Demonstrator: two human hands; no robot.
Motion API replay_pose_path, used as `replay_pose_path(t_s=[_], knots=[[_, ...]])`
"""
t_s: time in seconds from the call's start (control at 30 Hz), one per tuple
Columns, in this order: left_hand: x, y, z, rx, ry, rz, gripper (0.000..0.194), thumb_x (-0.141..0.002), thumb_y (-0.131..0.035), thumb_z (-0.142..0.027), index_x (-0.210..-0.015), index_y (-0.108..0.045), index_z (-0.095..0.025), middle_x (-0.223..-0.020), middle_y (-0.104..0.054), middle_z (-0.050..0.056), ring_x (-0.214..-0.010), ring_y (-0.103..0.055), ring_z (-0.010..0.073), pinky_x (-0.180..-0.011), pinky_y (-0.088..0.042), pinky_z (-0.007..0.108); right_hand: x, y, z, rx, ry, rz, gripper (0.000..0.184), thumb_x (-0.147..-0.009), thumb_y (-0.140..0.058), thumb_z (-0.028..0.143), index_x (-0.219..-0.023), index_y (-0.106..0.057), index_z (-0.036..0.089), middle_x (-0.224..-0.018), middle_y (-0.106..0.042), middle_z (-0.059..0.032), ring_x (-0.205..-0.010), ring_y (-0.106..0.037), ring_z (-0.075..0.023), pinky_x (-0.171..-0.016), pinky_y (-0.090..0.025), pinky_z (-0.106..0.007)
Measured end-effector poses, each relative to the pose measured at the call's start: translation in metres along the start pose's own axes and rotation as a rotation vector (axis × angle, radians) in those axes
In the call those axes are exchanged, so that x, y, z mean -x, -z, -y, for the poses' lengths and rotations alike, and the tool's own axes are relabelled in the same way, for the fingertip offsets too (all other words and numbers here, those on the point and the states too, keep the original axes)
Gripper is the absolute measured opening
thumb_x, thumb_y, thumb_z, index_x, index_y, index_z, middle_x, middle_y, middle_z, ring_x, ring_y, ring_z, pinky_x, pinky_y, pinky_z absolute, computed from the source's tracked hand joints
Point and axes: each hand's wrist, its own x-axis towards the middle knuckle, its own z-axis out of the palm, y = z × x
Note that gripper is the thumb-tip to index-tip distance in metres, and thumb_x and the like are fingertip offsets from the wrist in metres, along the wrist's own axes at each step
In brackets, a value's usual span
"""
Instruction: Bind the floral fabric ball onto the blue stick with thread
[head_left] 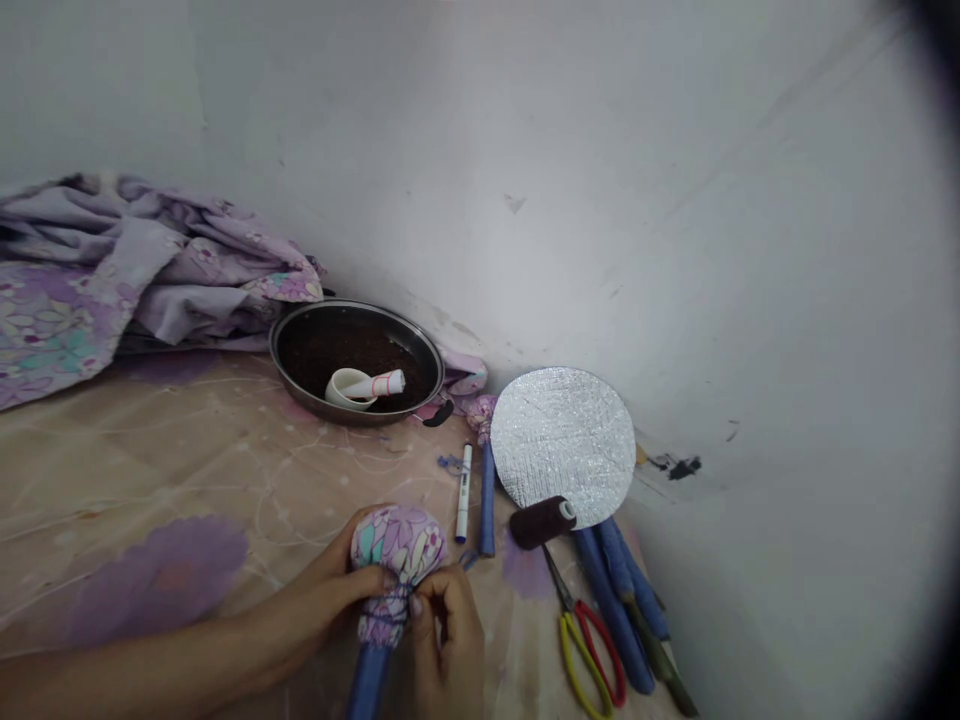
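Left hand (339, 572) clasps rounded purple-floral cloth head (401, 540) on blue rod (367, 682), likely steadying it; right hand (459, 635) pinches thin dark neck cord (391, 592).

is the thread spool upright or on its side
On its side: the spool lies lengthwise, its pale core end facing sideways.

No text, brand, number or sign can be read. The white marker (463, 500) carries dark print along its barrel, too small and blurred to make out.
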Motion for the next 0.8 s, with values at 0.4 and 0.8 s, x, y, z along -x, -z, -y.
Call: replay_pose_path(t_s=[0.4,0.8], knots=[[0.005,-0.001,-0.002,-0.03,0.008,-0.007,0.098,-0.066,-0.094,-0.033,-0.162,-0.075,-0.034,-0.132,-0.095,0.003,-0.137,-0.079,0.0411,-0.109,-0.062,0.044,0.007,-0.006,-0.011,0.003,0.014,-0.015,0.045,-0.136,-0.057,0.051,-0.099,-0.073,0.032,-0.091,-0.072,-0.0008,-0.079,-0.07,-0.0255,-0.074,-0.057,-0.033],[0.016,-0.011,-0.024,-0.233,-0.069,-0.068,0.095,-0.066,-0.093,-0.043,-0.159,-0.073,-0.03,-0.156,-0.091,0.013,-0.164,-0.074,0.051,-0.145,-0.057,0.061,-0.006,0.01,0.006,0.148,0.124,0.002,0.024,-0.128,-0.066,0.031,-0.106,-0.076,0.032,-0.096,-0.077,0.0004,-0.086,-0.078,-0.0251,-0.082,-0.063,-0.031]])
